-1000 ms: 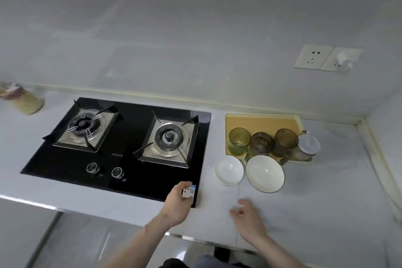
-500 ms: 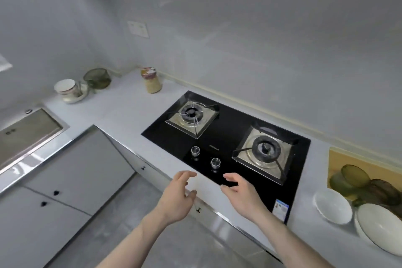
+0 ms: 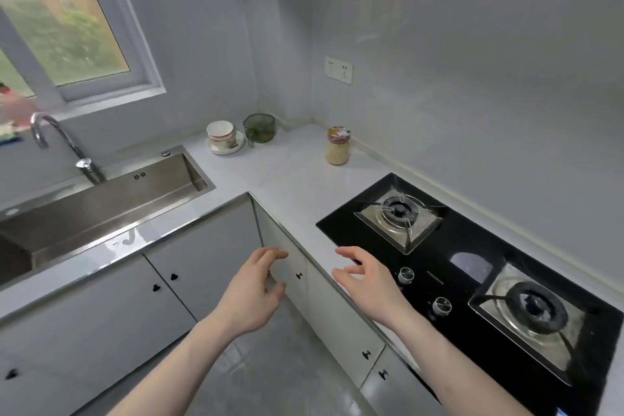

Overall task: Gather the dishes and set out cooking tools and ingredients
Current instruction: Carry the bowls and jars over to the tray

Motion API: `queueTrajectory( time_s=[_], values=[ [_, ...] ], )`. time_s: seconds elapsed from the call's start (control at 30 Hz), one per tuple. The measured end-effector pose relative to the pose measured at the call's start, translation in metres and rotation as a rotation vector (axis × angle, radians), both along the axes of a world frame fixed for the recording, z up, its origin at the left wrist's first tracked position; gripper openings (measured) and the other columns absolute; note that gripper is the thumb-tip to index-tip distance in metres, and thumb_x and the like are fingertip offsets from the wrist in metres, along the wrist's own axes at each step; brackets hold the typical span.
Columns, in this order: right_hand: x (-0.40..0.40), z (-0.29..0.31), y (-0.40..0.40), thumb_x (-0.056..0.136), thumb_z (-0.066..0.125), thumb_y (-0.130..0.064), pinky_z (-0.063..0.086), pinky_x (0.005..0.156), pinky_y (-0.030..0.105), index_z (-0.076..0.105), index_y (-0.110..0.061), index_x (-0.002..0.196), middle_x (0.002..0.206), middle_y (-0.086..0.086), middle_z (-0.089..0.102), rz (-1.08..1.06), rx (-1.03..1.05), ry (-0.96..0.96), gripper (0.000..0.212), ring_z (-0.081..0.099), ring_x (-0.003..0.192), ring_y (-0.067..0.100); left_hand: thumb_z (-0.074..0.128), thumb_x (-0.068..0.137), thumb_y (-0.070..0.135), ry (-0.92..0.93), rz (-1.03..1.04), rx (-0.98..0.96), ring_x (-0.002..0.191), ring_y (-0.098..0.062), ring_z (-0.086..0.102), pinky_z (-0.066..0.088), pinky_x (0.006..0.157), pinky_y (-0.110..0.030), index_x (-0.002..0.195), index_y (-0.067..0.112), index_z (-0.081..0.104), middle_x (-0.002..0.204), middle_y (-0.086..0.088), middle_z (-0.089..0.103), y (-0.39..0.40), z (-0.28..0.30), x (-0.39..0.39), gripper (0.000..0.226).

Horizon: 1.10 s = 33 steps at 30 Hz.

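Empty, both hands (image 3: 250, 294) now face the newly visible sink (image 3: 111, 192)

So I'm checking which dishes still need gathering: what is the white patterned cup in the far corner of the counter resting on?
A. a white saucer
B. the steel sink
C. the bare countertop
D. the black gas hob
A: the white patterned cup stands on a white saucer, just left of the green glass measuring cup; the steel sink and black gas hob lie well apart from it.
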State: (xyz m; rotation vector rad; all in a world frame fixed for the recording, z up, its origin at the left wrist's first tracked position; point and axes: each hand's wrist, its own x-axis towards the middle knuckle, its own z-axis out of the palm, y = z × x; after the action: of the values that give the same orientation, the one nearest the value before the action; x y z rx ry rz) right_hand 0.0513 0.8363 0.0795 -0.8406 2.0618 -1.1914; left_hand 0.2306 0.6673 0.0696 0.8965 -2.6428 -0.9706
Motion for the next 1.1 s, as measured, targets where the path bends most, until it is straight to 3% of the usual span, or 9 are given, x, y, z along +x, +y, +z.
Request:
queueTrajectory(
  time_s=[0.1, 0.2, 0.3, 0.43, 0.53, 0.67, 0.83, 1.1],
  values=[
    [-0.005, 0.01, -0.037, 0.093, 0.063, -0.04, 0.045, 0.077, 0.013, 0.056, -0.044, 0.129, 0.133, -0.026, 0.053, 0.031, -0.019, 0.014, 0.037, 0.055, 0.118, -0.004, 0.061, 0.094, 0.023, 0.014, 0.014, -0.033, 0.114, -0.004, 0.053, 0.04, 0.088, -0.015, 0.136, 0.034, 0.048, 0.145, 0.021, 0.039, -0.033, 0.006, 0.002, 0.046],
    [-0.012, 0.011, -0.075, 0.092, 0.064, -0.039, 0.045, 0.078, 0.013, 0.057, -0.044, 0.128, 0.133, -0.026, 0.054, 0.036, -0.043, -0.003, 0.037, 0.057, 0.118, -0.003, 0.062, 0.093, 0.024, 0.02, 0.04, -0.066, 0.125, -0.007, 0.049, 0.038, 0.094, -0.017, 0.137, 0.034, 0.048, 0.146, 0.019, 0.039, -0.064, 0.009, 0.004, 0.047],
    [-0.023, 0.009, -0.124, 0.093, 0.064, -0.038, 0.045, 0.081, 0.014, 0.056, -0.042, 0.13, 0.132, -0.026, 0.054, 0.068, -0.058, -0.011, 0.038, 0.056, 0.116, -0.005, 0.062, 0.093, 0.025, 0.011, 0.076, -0.056, 0.12, -0.008, 0.053, 0.039, 0.094, -0.019, 0.136, 0.035, 0.048, 0.146, 0.021, 0.038, -0.104, 0.009, 0.003, 0.046],
    [-0.036, 0.003, -0.185, 0.093, 0.065, -0.035, 0.045, 0.087, 0.015, 0.057, -0.04, 0.13, 0.131, -0.028, 0.055, 0.069, -0.079, -0.069, 0.038, 0.057, 0.115, -0.005, 0.062, 0.093, 0.027, -0.027, 0.13, -0.059, 0.098, -0.011, 0.063, 0.043, 0.086, -0.022, 0.134, 0.039, 0.047, 0.144, 0.025, 0.036, -0.155, 0.013, 0.003, 0.045],
    [-0.049, -0.001, -0.236, 0.093, 0.065, -0.034, 0.045, 0.086, 0.014, 0.057, -0.04, 0.129, 0.13, -0.029, 0.056, 0.078, -0.083, -0.088, 0.037, 0.058, 0.114, -0.004, 0.062, 0.093, 0.027, -0.024, 0.133, -0.082, 0.1, -0.005, 0.06, 0.041, 0.087, -0.017, 0.133, 0.039, 0.048, 0.14, 0.027, 0.036, -0.205, 0.017, -0.006, 0.044],
    [-0.068, -0.006, -0.297, 0.093, 0.065, -0.033, 0.045, 0.083, 0.014, 0.057, -0.038, 0.129, 0.131, -0.028, 0.056, 0.086, -0.08, -0.112, 0.037, 0.058, 0.113, -0.004, 0.065, 0.09, 0.022, 0.005, 0.183, -0.087, 0.12, -0.002, 0.051, 0.039, 0.1, -0.019, 0.131, 0.035, 0.054, 0.139, 0.024, 0.042, -0.263, 0.014, -0.021, 0.045],
    [-0.09, -0.005, -0.332, 0.092, 0.067, -0.033, 0.045, 0.082, 0.011, 0.058, -0.039, 0.127, 0.129, -0.026, 0.056, 0.102, -0.061, -0.054, 0.037, 0.06, 0.111, -0.004, 0.064, 0.089, 0.022, -0.008, 0.145, -0.033, 0.12, 0.0, 0.05, 0.038, 0.101, -0.016, 0.13, 0.035, 0.055, 0.138, 0.023, 0.042, -0.302, 0.002, -0.043, 0.045],
    [-0.154, -0.016, -0.366, 0.094, 0.068, -0.031, 0.046, 0.085, 0.021, 0.057, -0.041, 0.127, 0.131, -0.026, 0.055, -0.084, -0.027, -0.019, 0.036, 0.059, 0.115, 0.001, 0.061, 0.091, 0.027, -0.028, 0.022, 0.015, 0.114, -0.002, 0.054, 0.045, 0.095, -0.022, 0.128, 0.041, 0.053, 0.139, 0.025, 0.043, -0.394, -0.013, -0.11, 0.041]
  ],
)
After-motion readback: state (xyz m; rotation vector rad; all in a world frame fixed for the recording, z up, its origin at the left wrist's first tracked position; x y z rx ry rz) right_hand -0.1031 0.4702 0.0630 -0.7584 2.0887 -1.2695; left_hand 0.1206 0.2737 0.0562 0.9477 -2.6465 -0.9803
